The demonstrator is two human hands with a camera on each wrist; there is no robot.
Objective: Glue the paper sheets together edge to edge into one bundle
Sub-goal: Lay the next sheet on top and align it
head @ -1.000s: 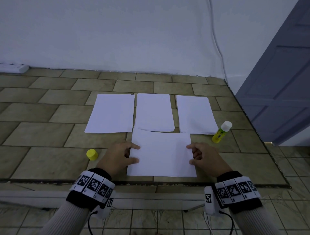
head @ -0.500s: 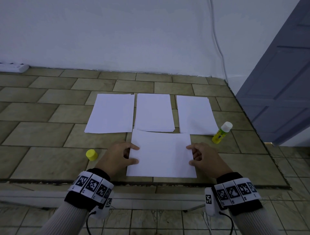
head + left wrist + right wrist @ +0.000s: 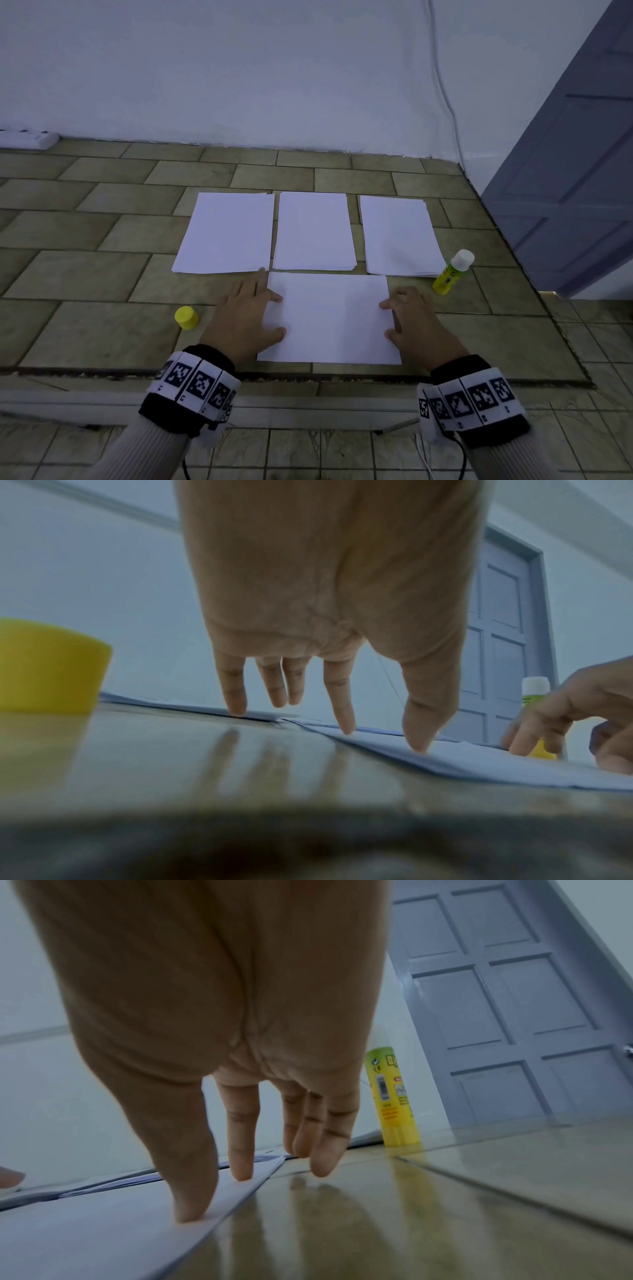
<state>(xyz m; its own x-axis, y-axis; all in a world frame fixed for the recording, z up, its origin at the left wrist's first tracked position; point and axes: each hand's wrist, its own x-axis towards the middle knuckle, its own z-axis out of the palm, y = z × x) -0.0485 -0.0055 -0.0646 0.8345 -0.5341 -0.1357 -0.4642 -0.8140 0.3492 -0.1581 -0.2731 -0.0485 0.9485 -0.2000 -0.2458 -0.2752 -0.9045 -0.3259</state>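
Head view is showing the front paper sheet (image 3: pixel 329 317), lying crosswise near the table's (image 3: pixel 82 329) front edge, its far edge just meeting the middle stack (image 3: pixel 313 231) of three stacks in a row. Left stack (image 3: pixel 226 233) and right stack (image 3: pixel 399 236) are flanking it.

Left hand (image 3: pixel 245 317): released, fingers now stretching out straight where half a second ago they were bent; index and thumb are pressing the sheet's left margin, and the outer fingers (image 3: pixel 236 696) are reaching to the near corner of the left stack.

Right hand (image 3: pixel 416 318): fingers extended, loosely bent, thumb and index pressing the right margin; nothing grasped.

Sheet position is staying unchanged against the earlier frames. Judgement: the sheet is being flattened and squared up, with no sheets visibly joined yet.

Glue stick (image 3: pixel 452 272): standing just beside the right stack's near corner, white end showing. Yellow cap (image 3: pixel 186 317): sitting apart, left of the left hand.

Surroundings: white wall (image 3: pixel 239 68), grey panelled door (image 3: pixel 565 205), power strip (image 3: pixel 27 138) at far left.
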